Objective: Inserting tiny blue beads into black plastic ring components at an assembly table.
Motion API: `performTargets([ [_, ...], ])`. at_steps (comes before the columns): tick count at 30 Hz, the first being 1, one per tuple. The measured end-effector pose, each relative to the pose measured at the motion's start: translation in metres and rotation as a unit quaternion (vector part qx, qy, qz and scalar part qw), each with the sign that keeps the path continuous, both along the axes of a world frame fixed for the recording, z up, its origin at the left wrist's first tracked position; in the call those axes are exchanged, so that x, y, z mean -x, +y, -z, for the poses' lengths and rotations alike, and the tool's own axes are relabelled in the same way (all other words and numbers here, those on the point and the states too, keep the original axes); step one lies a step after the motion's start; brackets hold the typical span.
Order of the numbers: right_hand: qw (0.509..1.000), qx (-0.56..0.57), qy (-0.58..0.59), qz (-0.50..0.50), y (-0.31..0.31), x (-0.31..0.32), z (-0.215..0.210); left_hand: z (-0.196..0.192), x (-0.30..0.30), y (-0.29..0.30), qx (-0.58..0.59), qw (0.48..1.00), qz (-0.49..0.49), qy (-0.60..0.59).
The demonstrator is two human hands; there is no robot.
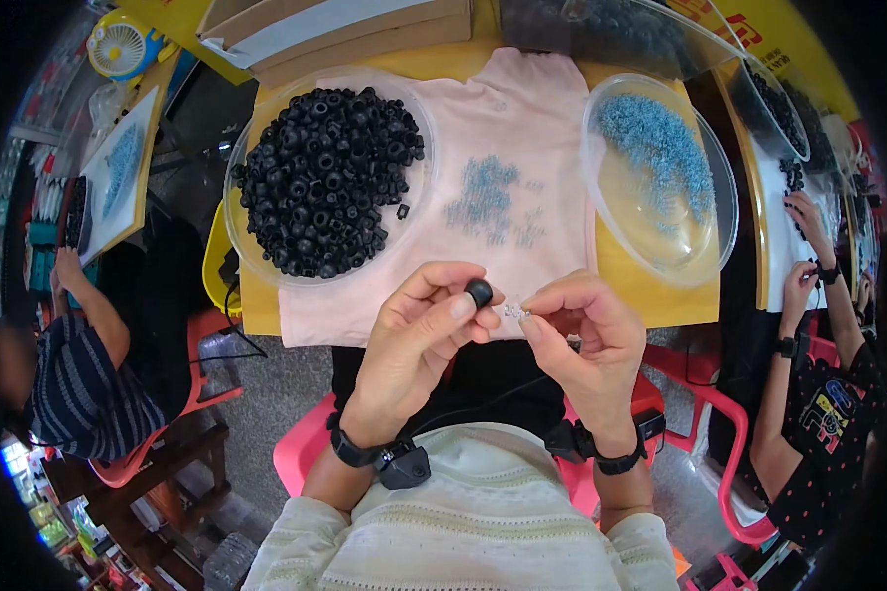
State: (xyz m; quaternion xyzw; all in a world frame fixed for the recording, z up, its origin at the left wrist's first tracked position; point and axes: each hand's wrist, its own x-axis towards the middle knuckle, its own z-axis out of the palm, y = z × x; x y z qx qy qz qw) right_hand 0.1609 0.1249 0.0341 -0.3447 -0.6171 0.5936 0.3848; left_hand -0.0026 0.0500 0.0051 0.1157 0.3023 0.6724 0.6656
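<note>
My left hand [414, 335] is closed around a small, rounded black cap [479, 292], held between thumb and fingers. Close beside it, my right hand [593, 330] pinches a small clear or silvery piece [512, 310], too small to make out exactly. The fingertips of both hands nearly meet over the near edge of a pink shirt [542, 118] spread on the table. Small blue, spring-like pieces [485, 187] lie scattered on the cloth. To the left, similar black parts [325, 187] are heaped in a clear round tray [419, 217].
A second clear tray [660, 258] on the right holds many blue pieces [660, 148]. Behind stand a cardboard box [355, 39] and a clear bin [621, 30]. People work at tables on both sides; pink chairs [729, 463] flank me.
</note>
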Motion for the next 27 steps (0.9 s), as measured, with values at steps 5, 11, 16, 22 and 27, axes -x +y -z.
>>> performTargets([
  [5, 1.0, -0.013, -0.013, 0.001, -0.001, 0.002, 0.006, 0.005, 0.0, 0.0, 0.019, 0.997, -0.011, -0.074],
  [11, 0.999, -0.039, -0.032, 0.018, -0.001, 0.005, 0.004, 0.006, -0.002, -0.002, 0.036, 0.999, 0.014, -0.006],
  [16, 0.993, -0.097, -0.063, 0.004, 0.001, 0.004, 0.003, 0.0, -0.008, -0.002, 0.029, 0.999, 0.012, 0.044],
  [22, 0.959, -0.248, -0.132, -0.014, 0.004, 0.003, -0.003, 0.002, -0.007, -0.005, 0.021, 0.995, 0.01, 0.097],
  [27, 0.898, -0.395, -0.192, 0.001, 0.002, 0.007, 0.003, 0.005, -0.01, -0.001, 0.028, 0.999, -0.006, 0.034],
])
